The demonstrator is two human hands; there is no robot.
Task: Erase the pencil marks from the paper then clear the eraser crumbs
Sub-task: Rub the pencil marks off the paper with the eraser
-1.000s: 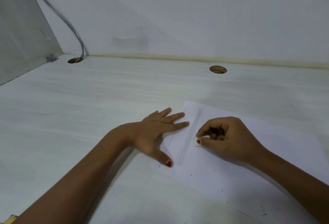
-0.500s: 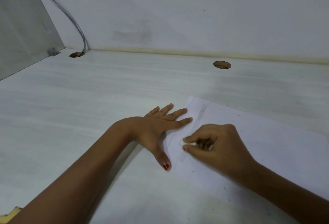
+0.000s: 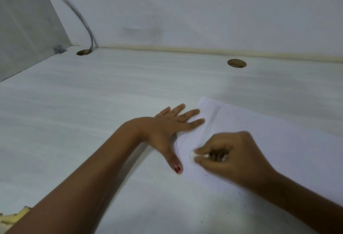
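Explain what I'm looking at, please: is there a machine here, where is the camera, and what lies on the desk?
There is no machine here. These are a person's two bare arms, filmed by one wide-angle camera worn on the head, which looks forward and down.

The left hand lies flat with its fingers straight, pressing the edge of a white paper sheet onto a pale desk. The right hand pinches a small white eraser against the sheet.

A faint grey pencil band runs along the paper. Dark specks, likely eraser crumbs, are scattered over it.

At the back, two round holes pierce the desk, and a cable drops into the left one.
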